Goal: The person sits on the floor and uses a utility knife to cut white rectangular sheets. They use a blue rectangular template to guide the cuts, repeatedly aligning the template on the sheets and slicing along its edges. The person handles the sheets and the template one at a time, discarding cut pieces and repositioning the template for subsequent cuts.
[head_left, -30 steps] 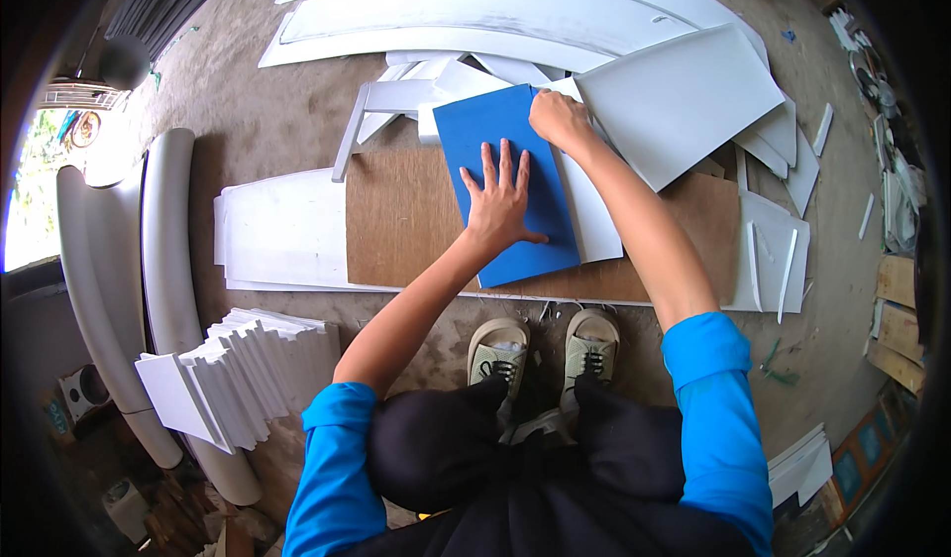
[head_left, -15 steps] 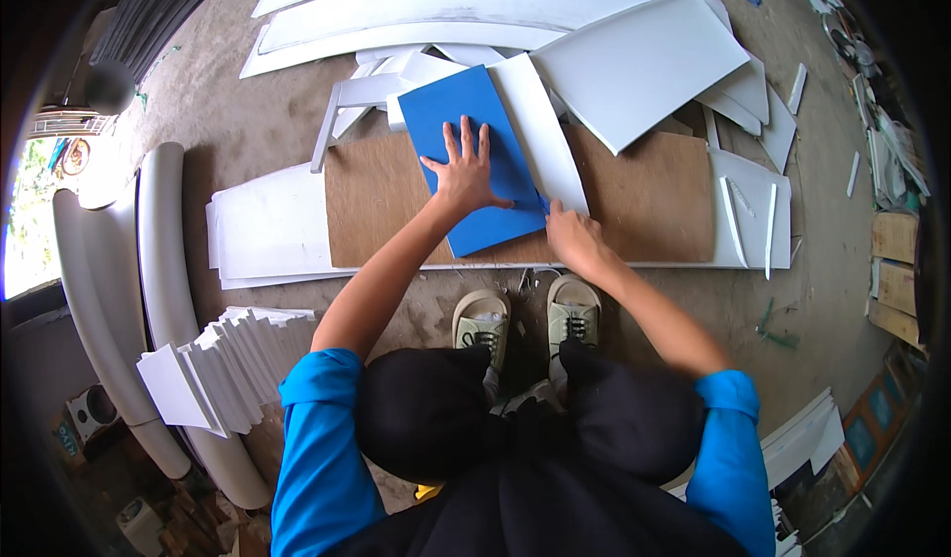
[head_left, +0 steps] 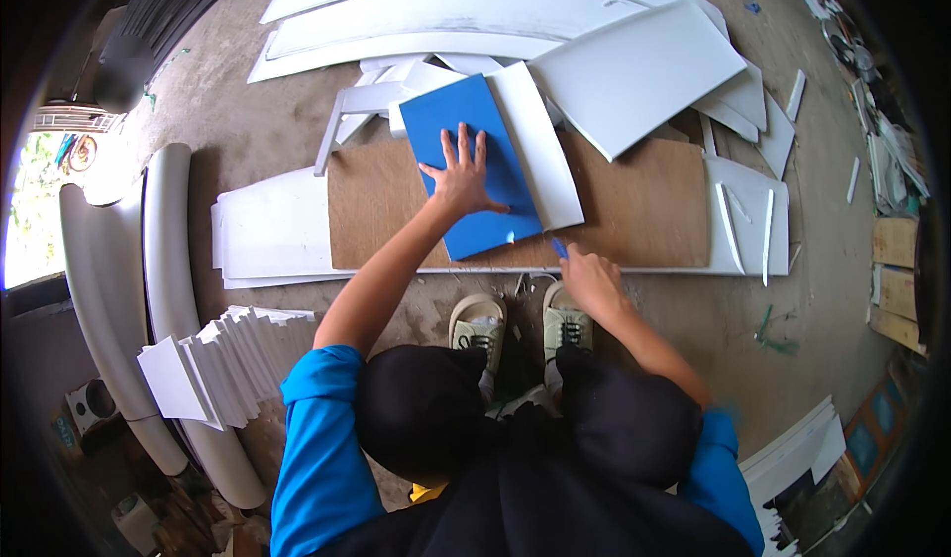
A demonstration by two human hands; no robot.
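My left hand point(head_left: 462, 182) lies flat with fingers spread on a blue rectangular board point(head_left: 446, 106), pressing it onto a white sheet point(head_left: 543, 146) that sticks out along its right side. Both rest at a slant on a brown plywood board point(head_left: 639, 200). In my right hand point(head_left: 594, 284) is a blue utility knife point(head_left: 560, 248), its fingers closed round it. The knife is off the sheet, just past the near right corner of the blue board; its blade is too small to make out.
Large white panels point(head_left: 416, 32) and a tilted white sheet point(head_left: 639, 76) lie beyond the plywood. Thin white strips point(head_left: 769, 235) are on the right. At the left stand a stack of white pieces point(head_left: 223, 369) and long white rolls point(head_left: 166, 250). My shoes point(head_left: 475, 329) are close to the plywood's near edge.
My right hand has drawn the utility knife toward me and slightly right, away from the blue board's edge. The left hand stays spread on the board.
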